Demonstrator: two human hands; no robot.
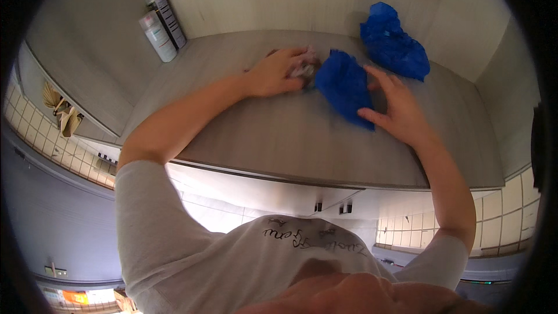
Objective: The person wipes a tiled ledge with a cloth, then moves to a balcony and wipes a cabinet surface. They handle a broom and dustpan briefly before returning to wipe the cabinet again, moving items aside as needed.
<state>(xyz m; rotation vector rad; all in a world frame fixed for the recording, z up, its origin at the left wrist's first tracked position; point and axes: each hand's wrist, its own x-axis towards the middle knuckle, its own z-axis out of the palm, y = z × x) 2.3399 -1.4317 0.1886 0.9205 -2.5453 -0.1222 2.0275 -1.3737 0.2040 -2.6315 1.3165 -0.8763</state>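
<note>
My left hand [274, 72] rests on the grey wood-grain surface [261, 135], its fingers curled over a crumpled pinkish-grey cloth [305, 67]. Motion blur and the fingers hide part of that cloth. Just right of it is a crinkled blue disposable cover [344, 87], thin and plastic-like. At its right edge my right hand [399, 109] has thumb and fingers spread apart, with the thumb tip over the blue material. A second blue cover [394, 46] lies bunched against the back panel, beyond my right hand.
Two spray cans, one white [159, 39] and one dark [168, 19], stand in the back left corner. Side panels [87, 43] flank the surface. Its front edge [279, 176] runs close to my body, above pale cabinet doors [283, 194] with dark handles.
</note>
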